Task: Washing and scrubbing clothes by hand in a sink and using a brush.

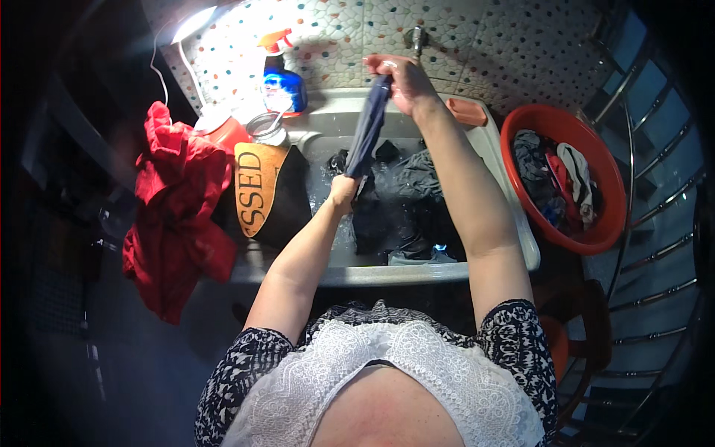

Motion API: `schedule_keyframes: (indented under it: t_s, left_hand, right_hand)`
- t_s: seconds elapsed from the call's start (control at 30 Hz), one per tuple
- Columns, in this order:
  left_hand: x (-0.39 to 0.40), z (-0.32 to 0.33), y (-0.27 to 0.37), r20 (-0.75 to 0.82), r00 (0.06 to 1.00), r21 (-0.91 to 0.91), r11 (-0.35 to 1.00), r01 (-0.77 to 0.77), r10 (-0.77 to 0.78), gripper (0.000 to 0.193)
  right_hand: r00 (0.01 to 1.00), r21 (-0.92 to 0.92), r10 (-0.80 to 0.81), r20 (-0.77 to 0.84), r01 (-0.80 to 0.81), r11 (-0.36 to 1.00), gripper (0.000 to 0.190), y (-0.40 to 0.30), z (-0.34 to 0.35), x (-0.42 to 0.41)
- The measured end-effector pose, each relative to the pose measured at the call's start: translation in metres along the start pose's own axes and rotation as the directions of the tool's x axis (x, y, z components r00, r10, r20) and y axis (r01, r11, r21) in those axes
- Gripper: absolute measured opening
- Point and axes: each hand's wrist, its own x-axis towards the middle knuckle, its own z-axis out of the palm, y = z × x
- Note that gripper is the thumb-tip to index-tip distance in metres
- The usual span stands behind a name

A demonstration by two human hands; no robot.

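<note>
A wet navy-blue garment (pixel 370 123) is stretched taut between my two hands above the sink (pixel 357 274). My right hand (pixel 405 78) grips its upper end, close to the metal tap (pixel 417 40). Lower down, my left hand (pixel 344 193) is closed around the other end, just over the water. Dark and grey clothes (pixel 422 173) lie soaking in the basin beneath. Parts of the left hand's fingers are hidden by the cloth and wrist.
A red garment (pixel 179 218) and an orange-and-black lettered cloth (pixel 254 190) drape at the left. Behind stand a blue spray bottle (pixel 285 86) and a glass jar (pixel 267 131). A soap bar (pixel 466 112) sits on the rim; a red basin (pixel 609 223) of clothes is right.
</note>
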Motion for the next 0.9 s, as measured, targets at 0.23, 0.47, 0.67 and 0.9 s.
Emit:
schedule_keyframes:
  t_s: [0.23, 0.47, 0.67, 0.9]
  left_hand:
    - [-0.010, 0.004, 0.003, -0.266, 0.955, 0.020, 0.990, 0.142, -0.132, 0.044]
    - [-0.043, 0.011, 0.002, 0.158, 0.986, 0.974, 0.157, -0.164, 0.048, 0.144]
    - [-0.011, -0.032, -0.056, 0.291, 0.926, 0.954, 0.001, -0.300, 0.240, 0.104]
    - [0.001, -0.023, -0.076, 0.001, 0.990, 0.807, 0.585, -0.085, 0.142, 0.050]
  right_hand:
    - [1.000, -0.885, 0.016, 0.013, 0.004, 0.465, 0.033, 0.156, -0.118, -0.025]
    - [0.956, -0.957, 0.224, 0.190, 0.231, -0.175, 0.035, 0.217, -0.126, -0.116]
    - [0.882, -0.864, -0.040, 0.469, 0.468, 0.185, 0.016, 0.199, -0.046, -0.134]
    - [0.996, -0.960, -0.038, 0.085, 0.092, 0.265, 0.032, 0.254, -0.017, -0.152]
